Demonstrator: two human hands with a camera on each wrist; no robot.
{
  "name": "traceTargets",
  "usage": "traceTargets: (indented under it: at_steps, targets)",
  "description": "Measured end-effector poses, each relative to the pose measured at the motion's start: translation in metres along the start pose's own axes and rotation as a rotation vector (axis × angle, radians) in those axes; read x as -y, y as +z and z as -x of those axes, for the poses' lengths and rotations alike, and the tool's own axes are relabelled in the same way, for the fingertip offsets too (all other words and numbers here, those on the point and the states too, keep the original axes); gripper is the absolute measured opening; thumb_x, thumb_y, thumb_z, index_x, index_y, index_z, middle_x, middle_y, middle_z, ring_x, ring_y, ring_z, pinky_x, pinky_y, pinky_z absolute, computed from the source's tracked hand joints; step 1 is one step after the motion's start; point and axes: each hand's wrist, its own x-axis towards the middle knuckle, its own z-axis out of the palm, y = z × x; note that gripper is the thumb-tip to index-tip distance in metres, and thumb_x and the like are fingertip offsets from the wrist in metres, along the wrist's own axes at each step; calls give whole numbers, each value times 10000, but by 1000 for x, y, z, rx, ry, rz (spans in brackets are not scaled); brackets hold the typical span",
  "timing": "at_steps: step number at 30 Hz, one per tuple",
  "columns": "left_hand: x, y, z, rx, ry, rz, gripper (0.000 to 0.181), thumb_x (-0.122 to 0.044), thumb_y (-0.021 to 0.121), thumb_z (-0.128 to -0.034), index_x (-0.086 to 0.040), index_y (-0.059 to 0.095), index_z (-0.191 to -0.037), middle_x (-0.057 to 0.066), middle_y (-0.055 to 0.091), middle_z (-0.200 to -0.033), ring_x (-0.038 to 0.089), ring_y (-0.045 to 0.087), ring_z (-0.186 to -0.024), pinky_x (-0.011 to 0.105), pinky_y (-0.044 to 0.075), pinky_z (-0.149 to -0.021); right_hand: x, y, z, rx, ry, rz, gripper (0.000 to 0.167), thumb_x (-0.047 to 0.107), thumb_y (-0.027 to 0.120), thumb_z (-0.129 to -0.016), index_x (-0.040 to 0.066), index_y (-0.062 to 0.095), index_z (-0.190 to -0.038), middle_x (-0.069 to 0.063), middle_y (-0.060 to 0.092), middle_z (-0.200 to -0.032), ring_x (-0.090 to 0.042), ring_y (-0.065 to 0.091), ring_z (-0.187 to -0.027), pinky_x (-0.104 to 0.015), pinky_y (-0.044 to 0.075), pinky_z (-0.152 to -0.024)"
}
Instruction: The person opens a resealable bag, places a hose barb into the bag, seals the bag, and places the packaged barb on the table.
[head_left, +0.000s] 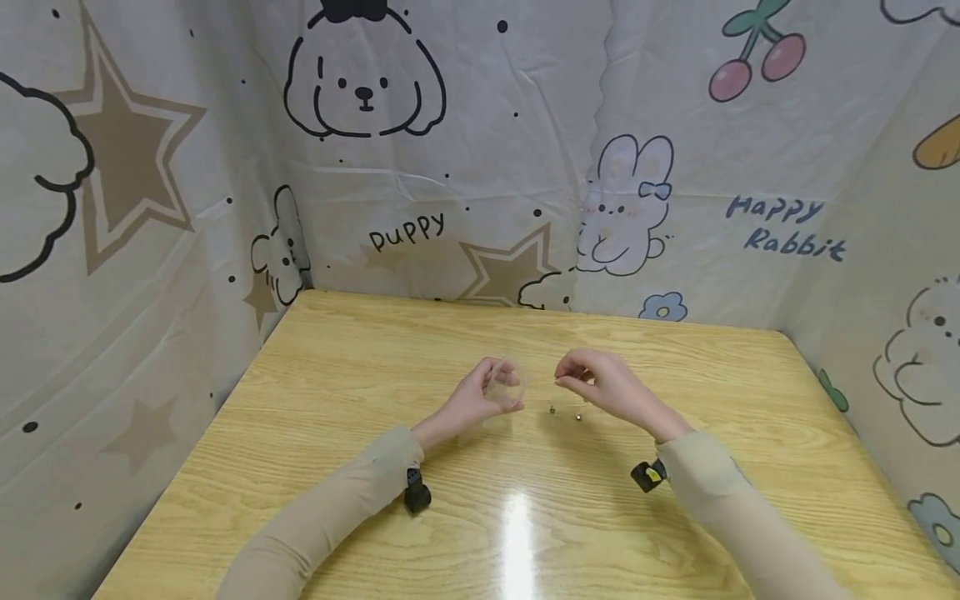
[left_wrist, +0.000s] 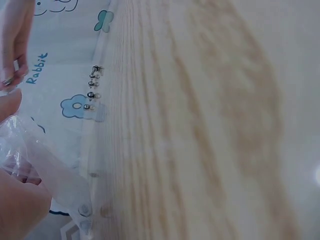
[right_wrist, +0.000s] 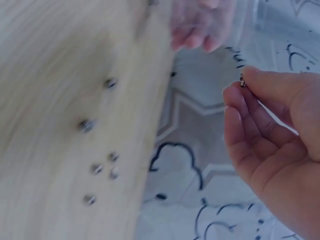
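With fingers (right_wrist: 233,97) and thumb of the right hand (head_left: 606,387), pinching a small metal piece (right_wrist: 242,81) above the table (head_left: 337,358), just right of the clear container (left_wrist: 60,175). With the left hand (head_left: 468,400), gripping that container by its side. Can see several shiny metal beads (right_wrist: 86,125) lying loose on the table, some close together, others apart.

Clear plastic cup (head_left: 498,392), in left hand (head_left: 471,397), tiny shiny metal bead (right_wrist: 243,81), pinched in right hand (head_left: 609,387), off the counter (head_left: 360,358), several more silvery beads (right_wrist: 86,125), roundish, loose on counter, some clustered, others spaced apart
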Motion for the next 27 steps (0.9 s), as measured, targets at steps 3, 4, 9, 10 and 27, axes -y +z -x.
traceTargets:
  at_steps: [3, 4, 9, 10, 27]
  targets:
    - [0, 0, 0, 7, 1, 11, 579, -123, 770, -868, -26, 457, -1347, 143, 619, -1265, 282, 516, -1255, 585, 282, -1197, 10, 1, -10, -9, -25, -8, 75, 183, 680, -947, 111, 695, -931, 23, 707, -863, -47, 624, -770, -229, 583, -728]
    - [0, -1, 0, 10, 0, 14, 581, -124, 768, -870, -26, 454, -1350, 144, 616, -1268, 282, 514, -1257, 585, 286, -1193, 14, 1, -13, -8, -35, -15, 78, 184, 683, -945, 107, 696, -936, 18, 708, -867, -53, 627, -773, -231, 585, -734]
    - [-1, 0, 2, 30, 9, 28, 554, -116, 749, -886, -29, 448, -1343, 149, 608, -1274, 281, 510, -1274, 589, 308, -1175, 28, 4, -27, -4, -93, -39, 34, 119, 696, -926, 95, 703, -949, -4, 719, -881, -70, 644, -776, -221, 588, -733]
    - [-1, 0, 2, 32, 13, 26, 537, -119, 746, -889, -37, 453, -1332, 148, 612, -1272, 282, 512, -1275, 593, 302, -1178, 30, 5, -29, -4, -109, -40, 33, 102, 696, -922, 89, 704, -951, -11, 722, -882, -76, 649, -776, -220, 588, -730]
    - [-1, 0, 1, 32, 22, 0, 492, -107, 736, -895, -19, 455, -1290, 158, 623, -1274, 300, 512, -1295, 599, 243, -1215, 33, 0, -34, 0, -116, -72, 52, 80, 680, -930, 61, 705, -972, -33, 722, -912, -107, 663, -807, -250, 593, -750]
